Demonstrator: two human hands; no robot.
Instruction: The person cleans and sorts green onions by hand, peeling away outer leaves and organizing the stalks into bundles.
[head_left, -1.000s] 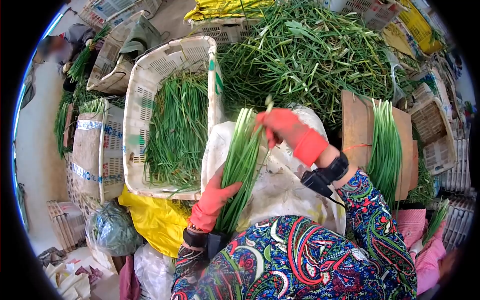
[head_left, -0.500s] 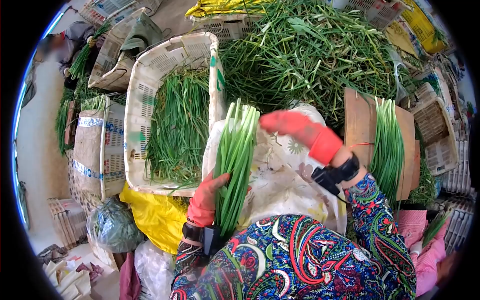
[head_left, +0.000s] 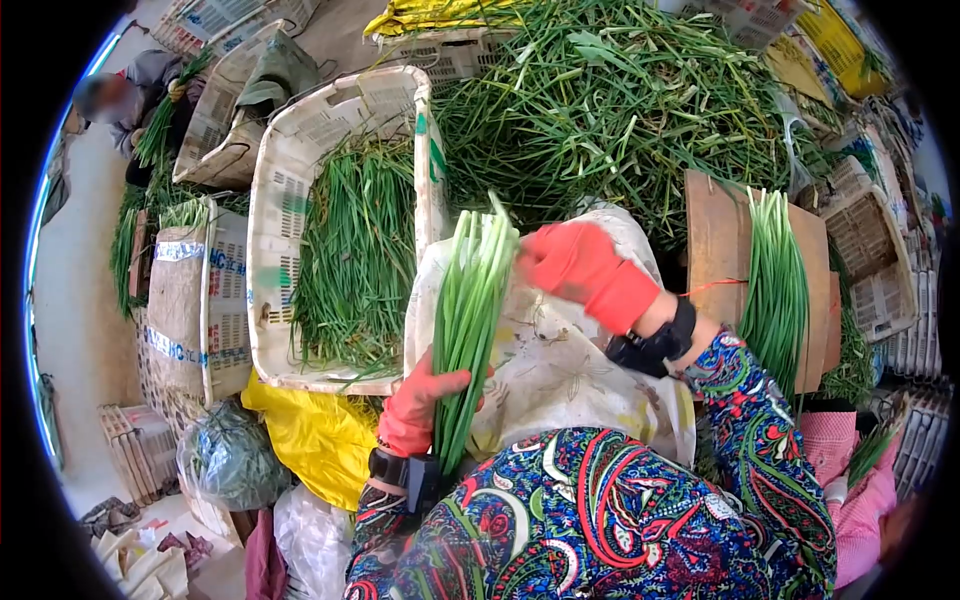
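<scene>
Head camera: single view from the person's head, facing forward and steeply down.
Patterned clothing: nearest the lens, filling the lower middle of the view.
Left hand and right hand: close below, seen from above, around mid-frame.
Heap of greens: farther ahead, along the top.
Co-worker: well apart, upper left.
Edges: black and rounded, very wide lens, crates bending there.

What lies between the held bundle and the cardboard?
From the held bundle, the head view shows the right hand and wrist strap over the pale cloth, then loose greens beside the cardboard.
</scene>
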